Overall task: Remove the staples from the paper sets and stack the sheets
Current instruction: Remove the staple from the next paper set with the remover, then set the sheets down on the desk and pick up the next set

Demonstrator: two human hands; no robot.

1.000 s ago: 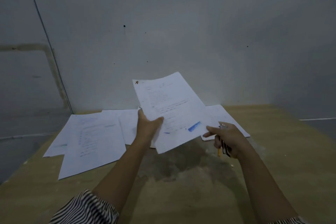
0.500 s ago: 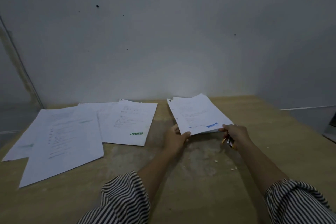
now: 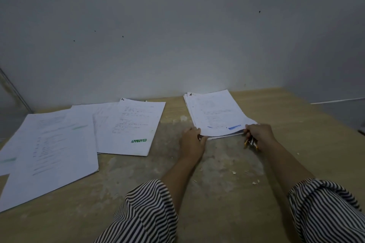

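Note:
A stack of white sheets (image 3: 214, 113) with a blue stamp lies at the back right of the wooden table (image 3: 227, 193). My left hand (image 3: 192, 141) pinches its near left corner. My right hand (image 3: 258, 136) touches the near right corner with its fingertips while its curled fingers hold a small yellow-and-metal staple remover (image 3: 251, 142). A paper set (image 3: 131, 126) stamped "APPROVED" in green lies left of the stack, a staple mark at its top left corner.
More paper sets (image 3: 49, 144) spread over the table's left side, overlapping each other. A grey wall rises right behind the table. Small paper scraps (image 3: 255, 182) lie on the wood near my right forearm. The table's right edge runs close by.
The sheets I held up in the air a second ago have come down onto the right-hand stack. Both hands now rest at the stack's near corners, and my view has shifted right.

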